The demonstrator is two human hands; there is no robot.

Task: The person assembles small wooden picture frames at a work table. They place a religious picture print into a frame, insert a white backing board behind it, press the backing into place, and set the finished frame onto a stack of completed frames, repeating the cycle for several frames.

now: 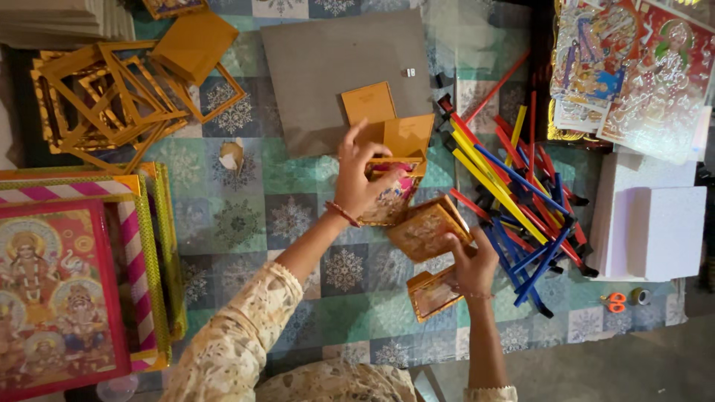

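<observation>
1. Gripping a small framed picture (389, 195), the left hand (360, 177) is curled around its left edge, thumb and fingers closed on it and the forefinger raised and pointing far. The picture is tilted, gold-framed, with a pink and gold print facing up.
2. Two plain orange backing boards (387, 119) lie just far of that picture, partly on a grey sheet of board (320, 63) spread over the patterned cloth (246, 223).
3. The right hand (471, 262) rests on a second small gold frame (426, 227), fingers bent over its right edge and closed on it. This frame sits just right of and nearer than the first, almost touching it.
4. A third small gold frame (433, 292) lies under the right palm, nearest the person; whether the hand actually grips it cannot be told.
5. Right of both hands is a loose heap of red, blue and yellow strips (521, 186), crossing one another.
6. At the far left lies a pile of empty orange frames (112, 97); at the near left, a large framed print with a red border (56, 298).
7. White foam blocks (655, 223) sit at the right, with orange-handled scissors (615, 301) near them, and large foil prints (633, 67) at the far right.
</observation>
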